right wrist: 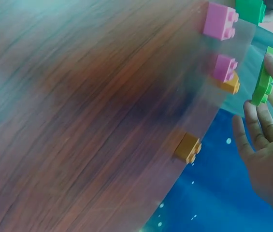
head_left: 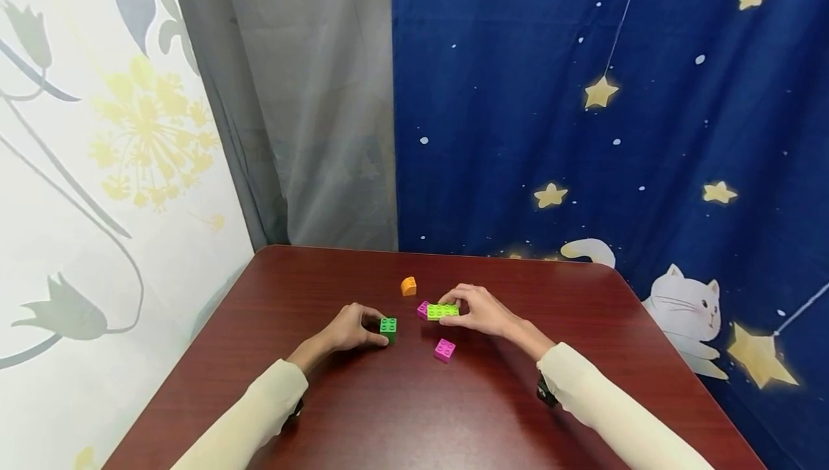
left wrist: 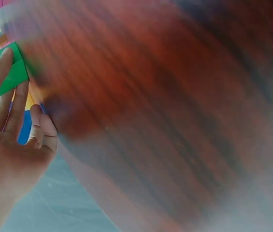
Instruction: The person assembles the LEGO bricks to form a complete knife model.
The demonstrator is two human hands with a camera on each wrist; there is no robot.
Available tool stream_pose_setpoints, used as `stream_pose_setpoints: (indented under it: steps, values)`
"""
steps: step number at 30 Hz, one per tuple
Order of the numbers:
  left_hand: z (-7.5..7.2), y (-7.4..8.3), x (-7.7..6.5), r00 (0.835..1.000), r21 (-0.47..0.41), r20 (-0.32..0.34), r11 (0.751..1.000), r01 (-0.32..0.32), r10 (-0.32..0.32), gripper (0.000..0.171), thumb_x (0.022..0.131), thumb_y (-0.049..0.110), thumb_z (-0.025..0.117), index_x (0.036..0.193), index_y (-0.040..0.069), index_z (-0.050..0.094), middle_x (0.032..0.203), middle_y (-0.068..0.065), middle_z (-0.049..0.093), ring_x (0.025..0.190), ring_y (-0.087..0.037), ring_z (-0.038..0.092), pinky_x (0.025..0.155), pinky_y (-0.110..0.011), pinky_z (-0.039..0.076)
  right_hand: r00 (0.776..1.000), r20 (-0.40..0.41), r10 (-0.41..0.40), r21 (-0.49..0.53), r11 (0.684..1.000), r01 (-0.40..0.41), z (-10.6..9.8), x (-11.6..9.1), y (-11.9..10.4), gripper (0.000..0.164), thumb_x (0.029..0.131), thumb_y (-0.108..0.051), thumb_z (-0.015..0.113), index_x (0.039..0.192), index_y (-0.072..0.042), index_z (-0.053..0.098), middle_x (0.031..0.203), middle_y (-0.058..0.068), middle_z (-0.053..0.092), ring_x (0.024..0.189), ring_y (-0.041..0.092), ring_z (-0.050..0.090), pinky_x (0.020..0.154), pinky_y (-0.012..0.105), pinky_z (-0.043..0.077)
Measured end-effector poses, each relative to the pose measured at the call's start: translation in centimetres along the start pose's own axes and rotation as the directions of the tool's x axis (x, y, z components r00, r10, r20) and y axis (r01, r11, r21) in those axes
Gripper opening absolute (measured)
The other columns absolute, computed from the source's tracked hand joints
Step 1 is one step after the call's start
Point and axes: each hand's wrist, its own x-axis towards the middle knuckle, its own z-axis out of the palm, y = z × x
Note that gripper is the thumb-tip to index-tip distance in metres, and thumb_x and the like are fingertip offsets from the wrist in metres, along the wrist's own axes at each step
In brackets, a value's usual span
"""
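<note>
In the head view my left hand (head_left: 350, 327) pinches a green building brick (head_left: 388, 327) between thumb and fingers, left of the table's middle. A seam or step crosses this green brick (left wrist: 14, 72) in the left wrist view; whether it touches the table I cannot tell. My right hand (head_left: 482, 312) pinches a flat lime-green brick (head_left: 442, 312) with two rows of studs, held above the table. One pink brick (head_left: 423, 309) stands partly hidden behind the lime one. Nearer to me, between the hands, sits another pink brick (head_left: 445, 350).
A curved orange brick (head_left: 409, 286) stands farther back on the dark red-brown table (head_left: 414, 412). Another orange-brown brick (right wrist: 188, 147) shows in the right wrist view. Behind the table hang a grey curtain (head_left: 324, 96) and a blue starry curtain (head_left: 492, 132).
</note>
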Motion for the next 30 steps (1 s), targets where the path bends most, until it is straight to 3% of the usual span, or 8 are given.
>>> stream_pose_setpoints:
  steps: [6,13,22,30]
  values:
    - [0.1,0.3,0.0,1.0,0.002,0.004,1.0,0.001,-0.001,0.036,0.079,0.023,0.093,0.109,0.009,0.079,0.097,0.003,0.076,0.084,-0.01,0.066,0.08,-0.031,0.055,0.999,-0.013,-0.032,0.0,0.999,0.032,0.9,1.2,-0.8,0.033,0.089,-0.04,0.084,0.115,-0.021,0.076,0.097,-0.007,0.065,0.087,0.029,0.066,0.074,0.03,0.05]
    - [0.1,0.3,0.0,1.0,0.014,-0.001,1.0,-0.006,0.006,0.035,0.079,0.022,0.093,0.108,0.009,0.079,0.096,0.003,0.076,0.084,-0.012,0.066,0.08,-0.031,0.055,0.999,0.022,-0.028,0.056,0.998,0.026,2.1,2.5,-2.1,0.034,0.09,-0.036,0.083,0.118,-0.018,0.075,0.098,-0.004,0.064,0.09,0.032,0.066,0.078,0.045,0.056]
    - [0.0,0.1,0.0,0.999,0.03,-0.003,0.999,-0.035,0.035,0.034,0.079,0.022,0.093,0.107,0.01,0.079,0.096,0.003,0.076,0.085,-0.013,0.067,0.079,-0.031,0.055,0.999,0.037,-0.001,-0.008,1.0,0.001,3.8,3.6,-3.3,0.034,0.09,-0.04,0.083,0.118,-0.021,0.075,0.097,-0.007,0.064,0.088,0.023,0.066,0.075,0.026,0.049]
    - [-0.1,0.2,0.0,1.0,0.056,0.003,0.998,-0.03,0.03,0.037,0.079,0.024,0.093,0.109,0.009,0.078,0.099,0.002,0.076,0.088,-0.015,0.067,0.08,-0.035,0.055,0.998,0.067,0.018,0.009,1.0,-0.019,5.0,4.5,-4.3,0.032,0.091,-0.039,0.082,0.117,-0.021,0.076,0.107,-0.007,0.068,0.092,0.024,0.068,0.078,0.025,0.05]
